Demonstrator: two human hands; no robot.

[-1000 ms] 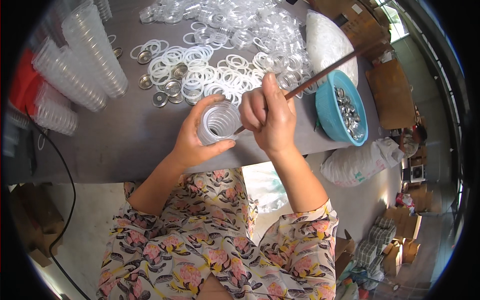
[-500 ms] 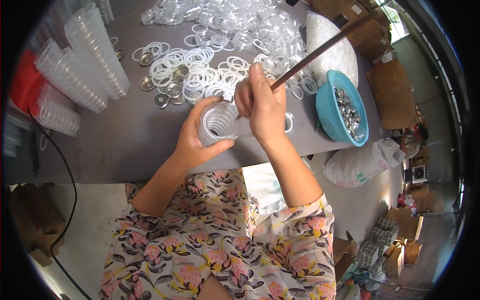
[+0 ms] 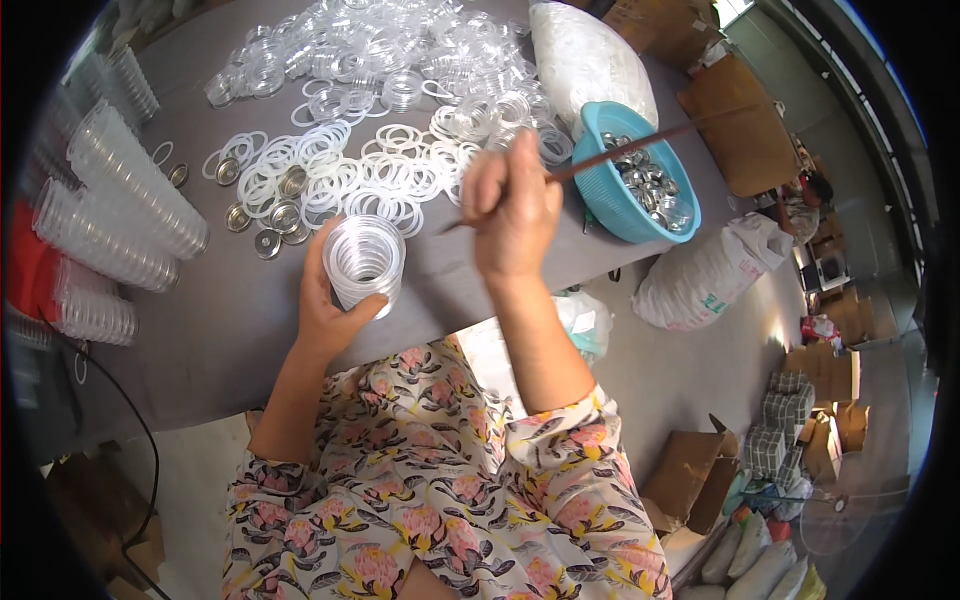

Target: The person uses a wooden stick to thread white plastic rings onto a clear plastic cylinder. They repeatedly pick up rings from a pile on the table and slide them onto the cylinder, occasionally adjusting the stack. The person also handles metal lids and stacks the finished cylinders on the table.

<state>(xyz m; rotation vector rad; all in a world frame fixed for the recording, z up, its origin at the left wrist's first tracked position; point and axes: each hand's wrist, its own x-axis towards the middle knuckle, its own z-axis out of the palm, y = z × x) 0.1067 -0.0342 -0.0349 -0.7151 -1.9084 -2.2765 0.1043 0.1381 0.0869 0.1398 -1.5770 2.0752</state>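
Observation:
My left hand is wrapped around a stack of clear round plastic rings, its ribbed inside facing up. In my right fist is a long thin brown stick, slanting up to the right. Its narrow dark lower end pokes out below the fingers, apart from the stack. Motion blurs this hand a little. Beyond both hands lie many loose white flat rings on the grey table. Several round metal caps lie among and beside them, near the left hand.
Clear plastic rings are heaped at the back. Tall stacks of clear cups stand at left by a red object. A blue basket of metal caps and a white bag sit at right. A black cable hangs left.
The view has shifted right, so the table contents appear further left. My hands have moved apart; the stick's lower end, earlier at the stack's rim, is now away from it.

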